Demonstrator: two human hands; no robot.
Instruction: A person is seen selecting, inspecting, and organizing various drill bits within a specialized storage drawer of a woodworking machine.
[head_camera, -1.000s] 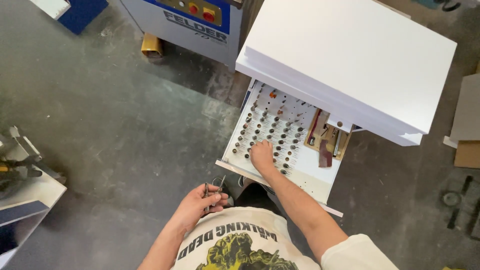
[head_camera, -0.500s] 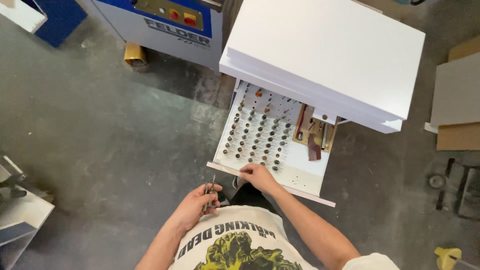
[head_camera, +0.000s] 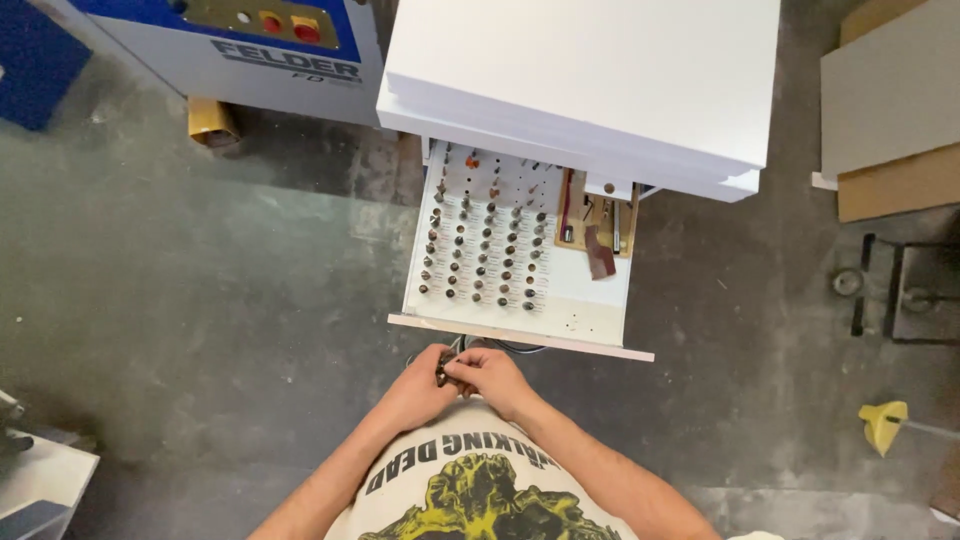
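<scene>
Small dark metal bit (head_camera: 441, 372): pinched in closed grips of left hand (head_camera: 418, 388) and right hand (head_camera: 492, 377), apparently. Best kept steady above the open white bit drawer (head_camera: 520, 325).

A long white nameplate label with dark lettering (head_camera: 285, 62) is seen on the front of the blue-and-white machine cabinet (head_camera: 130, 50) at the upper left. Above it, a brass-coloured rectangular control plate with red round buttons (head_camera: 270, 18) is mounted. A flat brown cardboard sheet (head_camera: 898, 185) is noted at the right edge. No screens are observed.
</scene>
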